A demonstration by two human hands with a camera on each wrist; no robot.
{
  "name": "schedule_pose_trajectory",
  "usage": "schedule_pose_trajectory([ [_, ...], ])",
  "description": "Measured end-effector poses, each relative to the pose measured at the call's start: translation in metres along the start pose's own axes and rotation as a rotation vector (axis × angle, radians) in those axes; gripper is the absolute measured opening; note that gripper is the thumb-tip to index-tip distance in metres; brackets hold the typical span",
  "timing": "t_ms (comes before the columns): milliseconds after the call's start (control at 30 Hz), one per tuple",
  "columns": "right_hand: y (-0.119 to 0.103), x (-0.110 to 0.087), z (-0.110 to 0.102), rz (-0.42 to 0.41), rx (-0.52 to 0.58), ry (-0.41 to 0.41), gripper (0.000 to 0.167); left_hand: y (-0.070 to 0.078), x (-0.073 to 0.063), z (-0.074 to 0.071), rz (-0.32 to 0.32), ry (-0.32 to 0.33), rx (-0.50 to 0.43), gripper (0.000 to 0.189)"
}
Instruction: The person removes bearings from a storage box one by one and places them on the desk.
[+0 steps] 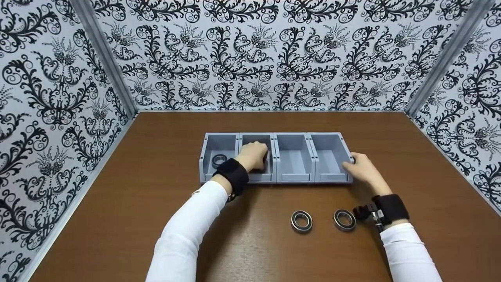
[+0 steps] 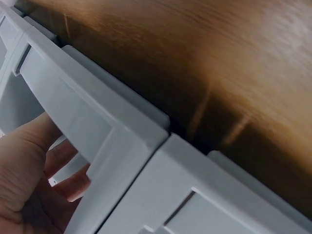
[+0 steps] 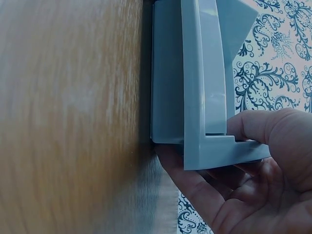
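My left hand [image 1: 254, 154] reaches into the second compartment from the left of a grey row of bins [image 1: 295, 178]. In the left wrist view its fingers [image 2: 73, 185] bend inside the bin, behind the front lip. A dark patch shows beside the fingers in the head view; whether it is a held thing or shadow I cannot tell. My right hand [image 1: 364, 170] pinches the right side wall of the rightmost bin, thumb inside and fingers outside, as the right wrist view shows. A ball bearing [image 1: 219, 159] lies in the leftmost compartment.
Two more ball bearings lie on the brown table [image 1: 156, 168] in front of the bins: one bearing [image 1: 301, 221] near the middle, another bearing [image 1: 345, 219] beside my right wrist. Patterned panels [image 1: 258, 55] stand behind and on both sides of the table.
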State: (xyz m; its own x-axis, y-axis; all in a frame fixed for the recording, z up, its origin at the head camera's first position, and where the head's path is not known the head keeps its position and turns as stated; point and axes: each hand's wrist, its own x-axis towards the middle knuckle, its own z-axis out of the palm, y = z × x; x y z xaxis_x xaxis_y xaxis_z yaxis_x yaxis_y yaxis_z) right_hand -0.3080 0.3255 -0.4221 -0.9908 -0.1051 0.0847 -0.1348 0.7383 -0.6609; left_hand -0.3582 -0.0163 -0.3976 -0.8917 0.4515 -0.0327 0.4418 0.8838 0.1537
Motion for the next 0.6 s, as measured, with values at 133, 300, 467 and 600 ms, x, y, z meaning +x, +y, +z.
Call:
schedule_pose_trajectory([
  [133,-0.001,0.0,-0.001,0.017,0.027,-0.012,0.042,0.0,-0.003,-0.004,0.008,0.011,-0.009,0.016],
  [300,-0.002,0.0,-0.001,0.036,0.04,-0.014,0.044,0.0,-0.006,-0.01,0.017,0.006,-0.009,0.018],
  [467,-0.002,0.0,0.0,0.033,0.035,-0.007,0.043,0.001,-0.006,-0.015,0.018,-0.016,-0.022,0.019],
  [600,-0.002,0.0,0.001,0.025,0.033,-0.005,0.042,0.0,-0.008,-0.018,0.017,-0.017,-0.045,0.02],
])
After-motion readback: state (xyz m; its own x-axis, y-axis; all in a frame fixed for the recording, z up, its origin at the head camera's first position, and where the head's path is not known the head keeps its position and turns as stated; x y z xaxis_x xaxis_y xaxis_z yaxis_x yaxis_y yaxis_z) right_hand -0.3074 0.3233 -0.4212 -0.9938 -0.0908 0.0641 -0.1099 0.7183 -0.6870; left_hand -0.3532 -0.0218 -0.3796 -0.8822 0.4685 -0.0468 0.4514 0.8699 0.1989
